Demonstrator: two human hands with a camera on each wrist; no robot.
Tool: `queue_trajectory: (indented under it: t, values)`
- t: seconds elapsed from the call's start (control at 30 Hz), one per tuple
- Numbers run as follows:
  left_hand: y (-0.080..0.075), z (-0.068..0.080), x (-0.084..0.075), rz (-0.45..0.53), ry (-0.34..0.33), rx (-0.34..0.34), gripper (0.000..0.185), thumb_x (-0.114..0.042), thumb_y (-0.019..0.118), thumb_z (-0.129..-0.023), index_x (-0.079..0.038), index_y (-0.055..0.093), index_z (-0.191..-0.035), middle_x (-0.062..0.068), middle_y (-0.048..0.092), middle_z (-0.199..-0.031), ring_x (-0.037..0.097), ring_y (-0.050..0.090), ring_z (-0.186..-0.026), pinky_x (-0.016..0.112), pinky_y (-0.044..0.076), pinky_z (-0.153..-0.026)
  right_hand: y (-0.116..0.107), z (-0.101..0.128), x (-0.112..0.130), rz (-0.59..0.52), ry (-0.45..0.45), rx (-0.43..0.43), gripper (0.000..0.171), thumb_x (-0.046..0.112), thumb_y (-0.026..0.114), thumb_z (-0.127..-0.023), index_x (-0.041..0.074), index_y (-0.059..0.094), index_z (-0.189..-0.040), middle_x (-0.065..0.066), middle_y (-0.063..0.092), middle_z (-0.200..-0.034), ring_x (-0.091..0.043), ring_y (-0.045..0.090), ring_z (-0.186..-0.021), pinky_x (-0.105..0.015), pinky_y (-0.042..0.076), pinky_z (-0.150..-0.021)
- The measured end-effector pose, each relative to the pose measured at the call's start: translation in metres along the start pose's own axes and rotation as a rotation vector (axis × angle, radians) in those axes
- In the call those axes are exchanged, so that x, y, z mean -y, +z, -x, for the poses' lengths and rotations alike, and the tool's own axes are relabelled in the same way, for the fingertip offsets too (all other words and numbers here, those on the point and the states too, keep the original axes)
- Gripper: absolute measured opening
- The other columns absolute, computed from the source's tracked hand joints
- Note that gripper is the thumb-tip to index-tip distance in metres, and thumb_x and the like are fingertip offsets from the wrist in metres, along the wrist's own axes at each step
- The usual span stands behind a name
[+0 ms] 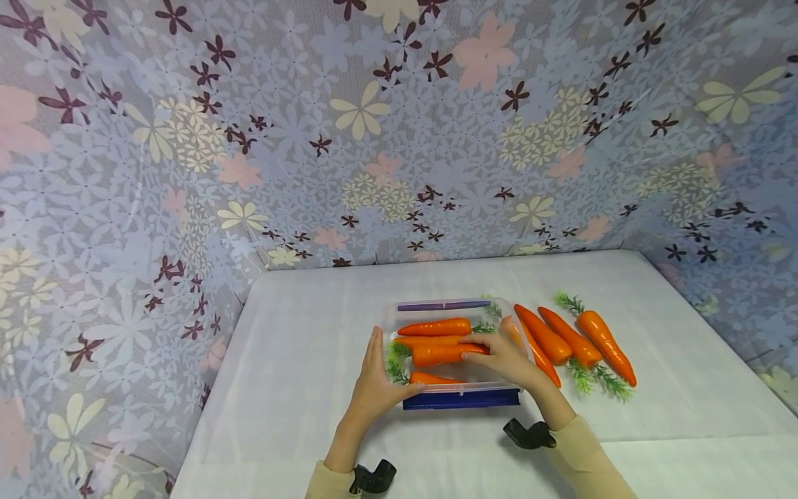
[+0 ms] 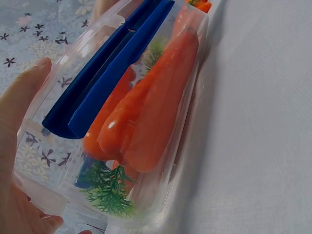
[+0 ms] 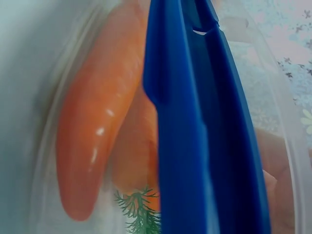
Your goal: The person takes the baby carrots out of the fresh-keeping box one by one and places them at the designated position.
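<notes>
A clear plastic container (image 1: 460, 387) with blue clip flaps (image 2: 105, 73) stands on the table, several orange toy carrots inside. My left hand (image 1: 376, 388) grips its near left corner, thumb over the front rim and fingers along the left side. Reaching over the front wall, my right hand (image 1: 499, 357) holds a carrot (image 1: 430, 355) by its right part, the green top pointing left. Another carrot (image 1: 434, 327) lies along the back of the container. In the right wrist view, a carrot (image 3: 92, 131) shows through the wall, and a blue flap (image 3: 195, 122) covers much of the hand.
To the right of the container lie several loose carrots, among them one carrot (image 1: 606, 346) at the far right with its green top pointing back. A white cloth covers the table (image 1: 299, 360). Flowered fabric (image 1: 386, 138) hangs behind and at both sides.
</notes>
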State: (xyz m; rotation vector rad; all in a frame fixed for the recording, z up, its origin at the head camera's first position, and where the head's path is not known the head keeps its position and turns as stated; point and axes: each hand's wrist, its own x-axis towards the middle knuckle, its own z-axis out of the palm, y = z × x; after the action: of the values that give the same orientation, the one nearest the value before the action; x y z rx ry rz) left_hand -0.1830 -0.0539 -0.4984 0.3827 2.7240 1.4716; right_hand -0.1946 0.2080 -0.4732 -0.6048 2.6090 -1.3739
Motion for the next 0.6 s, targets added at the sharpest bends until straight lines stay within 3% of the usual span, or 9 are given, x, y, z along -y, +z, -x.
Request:
queue_trajectory:
  t: [0.07,0.3,0.4,0.53,0.6]
  values:
    - [0.001,0.000,0.001,0.002,0.003,-0.002,0.119,-0.049,0.078,-0.059,-0.019,0.001,-0.146,0.003,0.004,-0.153,0.027,0.012,-0.140,0.054,0.021,-0.108,0.000,0.001,0.001,-0.002,-0.002,-0.053,0.037,0.024,0.059,-0.086,0.001,0.059,-0.114,-0.014,0.064,-0.106,-0.005,0.055,-0.082,-0.016,0.049,-0.072]
    - [0.000,0.000,0.000,0.002,0.007,0.001,0.119,-0.048,0.078,-0.060,-0.019,0.000,-0.145,0.000,0.001,-0.153,0.026,0.010,-0.140,0.053,0.020,-0.109,-0.001,0.004,0.006,-0.026,-0.004,-0.182,0.036,0.020,0.060,-0.085,-0.001,0.059,-0.114,-0.015,0.068,-0.085,-0.003,0.060,-0.067,-0.020,0.052,-0.062]
    - [0.000,0.001,-0.001,0.004,0.004,0.002,0.119,-0.047,0.078,-0.060,-0.018,0.001,-0.146,-0.001,0.001,-0.153,0.025,0.010,-0.140,0.052,0.020,-0.110,-0.002,0.006,0.015,-0.023,-0.012,-0.224,0.034,0.015,0.060,-0.085,-0.004,0.058,-0.114,-0.018,0.068,-0.088,-0.008,0.061,-0.067,-0.019,0.052,-0.061]
    - [0.000,0.001,-0.002,-0.007,-0.001,0.003,0.119,-0.047,0.078,-0.060,-0.014,0.003,-0.146,0.001,0.001,-0.153,0.026,0.010,-0.140,0.053,0.020,-0.109,-0.004,0.010,0.031,-0.016,-0.004,-0.272,0.034,0.011,0.060,-0.085,-0.006,0.058,-0.114,-0.020,0.066,-0.099,-0.021,0.063,-0.078,-0.015,0.051,-0.066]
    - [0.000,0.001,-0.001,-0.014,-0.003,0.003,0.119,-0.048,0.078,-0.060,-0.013,0.003,-0.146,0.002,0.002,-0.153,0.026,0.010,-0.140,0.054,0.021,-0.109,-0.005,0.011,0.036,-0.010,0.015,-0.294,0.034,0.012,0.059,-0.085,-0.005,0.057,-0.115,-0.019,0.065,-0.106,-0.022,0.063,-0.085,-0.017,0.052,-0.071]
